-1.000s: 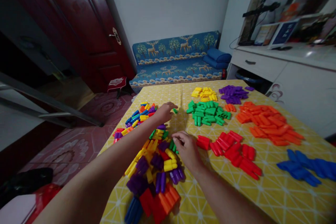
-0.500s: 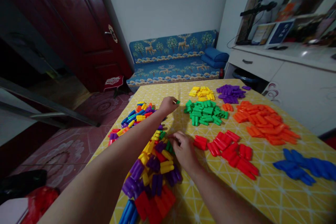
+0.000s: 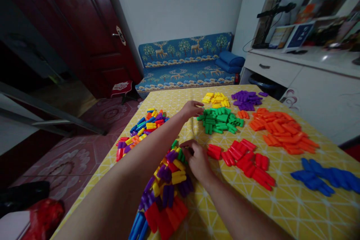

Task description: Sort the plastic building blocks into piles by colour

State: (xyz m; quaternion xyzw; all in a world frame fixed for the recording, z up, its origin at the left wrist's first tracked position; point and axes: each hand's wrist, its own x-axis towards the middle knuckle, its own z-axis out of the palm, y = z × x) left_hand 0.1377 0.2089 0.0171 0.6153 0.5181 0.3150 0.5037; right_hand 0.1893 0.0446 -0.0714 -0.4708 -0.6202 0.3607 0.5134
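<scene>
My left hand point(image 3: 193, 108) reaches to the left edge of a pile of green plastic building blocks point(image 3: 222, 120). Its fingers are stretched out and apart, with no block visible in them. My right hand point(image 3: 197, 159) is lower, at the right side of a heap of mixed coloured blocks point(image 3: 168, 172). Its fingers are bent with a gap between them, close beside a green block point(image 3: 181, 155) in that heap. My left forearm covers part of the mixed blocks.
Sorted piles lie on the yellow tablecloth point(image 3: 225, 210): yellow blocks point(image 3: 216, 100), purple blocks point(image 3: 246, 100), orange blocks point(image 3: 282, 129), red blocks point(image 3: 244, 161) and blue blocks point(image 3: 323, 176). More mixed blocks point(image 3: 146, 125) lie at left. A blue patterned sofa point(image 3: 185, 67) stands beyond.
My left hand has moved right to the green pile, and its fingers have opened. The green block it held no longer shows in it. My right hand has barely moved.
</scene>
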